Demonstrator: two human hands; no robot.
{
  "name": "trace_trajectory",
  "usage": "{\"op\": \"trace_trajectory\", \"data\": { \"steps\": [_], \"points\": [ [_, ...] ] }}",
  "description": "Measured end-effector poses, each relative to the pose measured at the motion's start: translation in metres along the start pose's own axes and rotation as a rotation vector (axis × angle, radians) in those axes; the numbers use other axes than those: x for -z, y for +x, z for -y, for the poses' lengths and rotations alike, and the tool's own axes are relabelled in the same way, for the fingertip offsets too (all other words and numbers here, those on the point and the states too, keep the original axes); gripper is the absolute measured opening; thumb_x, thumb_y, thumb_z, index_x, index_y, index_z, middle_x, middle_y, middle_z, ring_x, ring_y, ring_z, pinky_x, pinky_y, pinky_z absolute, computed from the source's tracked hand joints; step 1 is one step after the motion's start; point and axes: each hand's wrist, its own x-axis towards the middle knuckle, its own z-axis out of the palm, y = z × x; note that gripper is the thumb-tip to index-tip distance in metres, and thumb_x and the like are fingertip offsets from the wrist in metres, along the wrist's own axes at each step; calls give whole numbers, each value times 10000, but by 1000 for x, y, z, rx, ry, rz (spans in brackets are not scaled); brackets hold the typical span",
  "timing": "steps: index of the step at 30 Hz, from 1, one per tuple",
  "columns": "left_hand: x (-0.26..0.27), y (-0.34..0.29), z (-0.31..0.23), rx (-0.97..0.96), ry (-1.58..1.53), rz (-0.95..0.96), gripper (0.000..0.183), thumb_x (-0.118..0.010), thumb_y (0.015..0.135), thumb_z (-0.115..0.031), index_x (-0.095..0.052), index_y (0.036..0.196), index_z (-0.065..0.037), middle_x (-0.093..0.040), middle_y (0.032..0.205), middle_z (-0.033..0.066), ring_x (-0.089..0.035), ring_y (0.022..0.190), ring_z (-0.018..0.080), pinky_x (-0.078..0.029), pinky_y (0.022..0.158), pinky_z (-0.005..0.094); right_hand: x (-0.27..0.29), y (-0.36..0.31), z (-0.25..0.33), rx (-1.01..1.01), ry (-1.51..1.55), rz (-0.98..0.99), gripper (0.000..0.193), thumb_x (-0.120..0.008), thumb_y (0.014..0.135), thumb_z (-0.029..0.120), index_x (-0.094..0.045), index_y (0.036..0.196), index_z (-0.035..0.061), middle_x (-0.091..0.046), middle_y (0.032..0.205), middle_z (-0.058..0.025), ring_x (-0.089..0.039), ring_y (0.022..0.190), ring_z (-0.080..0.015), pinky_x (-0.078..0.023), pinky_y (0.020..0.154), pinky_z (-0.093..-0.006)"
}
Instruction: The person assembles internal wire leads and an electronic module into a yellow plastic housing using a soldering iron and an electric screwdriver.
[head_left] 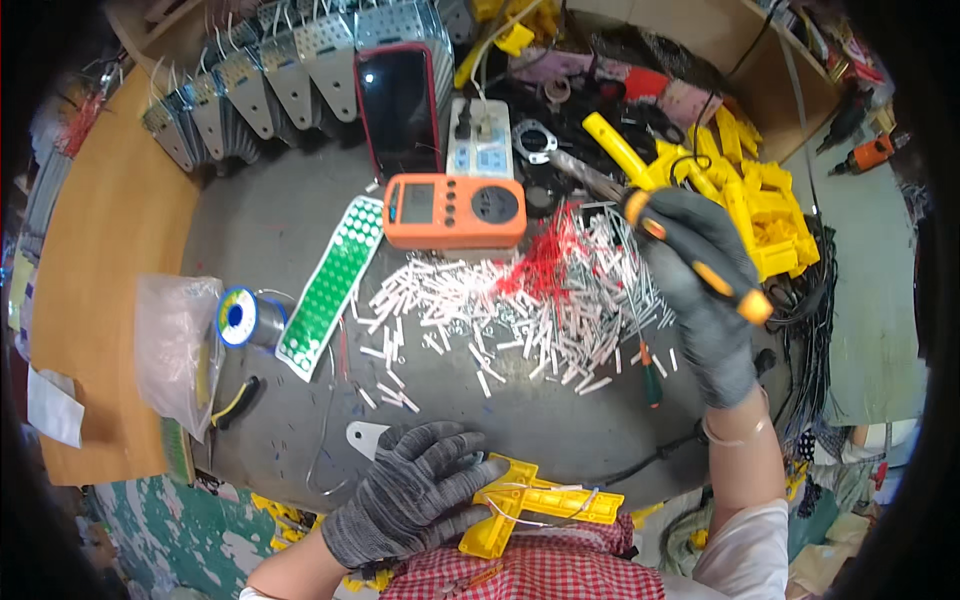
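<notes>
My left hand (410, 495), in a striped grey knit glove, grips a yellow plastic part (525, 500) at the table's front edge. A thin white wire runs across that part. A metal tab with a hole (365, 437) sticks out beyond the glove. My right hand (705, 290), in a dark grey glove, is closed round a tool with a black-and-orange handle (700, 270). The tool's metal end points up and left; its exact kind is not clear. Beside this hand lies a pile of white tubes and red wires (545, 290).
An orange multimeter (455, 212), a phone (398, 110) and a power strip (480, 140) stand behind the pile. Left lie a green sticker sheet (330, 285), a solder spool (245, 318) and a plastic bag (178, 340). Yellow parts (770, 210) heap at right; metal brackets (260, 85) line the back.
</notes>
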Motion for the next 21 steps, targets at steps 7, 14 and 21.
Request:
{"op": "trace_trajectory", "data": {
  "steps": [7,14,21],
  "points": [
    [0,-8,-5,78,-35,-94,526,-800,743,-384,-642,1194,-164,-624,1192,116,-573,1124,338,-401,972,493,-57,96,-46,243,-711,124,378,-710,803,168,-600,1157,97,-655,992,-146,-639,937,-366,-526,802,-457],
    [6,5,-5,132,-266,-150,413,-783,768,-310,-688,1127,-129,-627,1137,131,-571,1094,373,-403,984,492,-46,64,-82,73,-898,221,436,-706,796,176,-587,1200,64,-676,978,-202,-623,1009,-388,-518,882,-451],
    [-15,30,-26,98,36,-225,286,-776,696,-167,-666,949,-91,-654,947,69,-613,953,298,-424,881,474,-1,-62,17,-136,102,1058,288,-625,917,335,-643,865,52,-614,843,-154,-607,836,-347,-487,785,-445]
  ]
}}
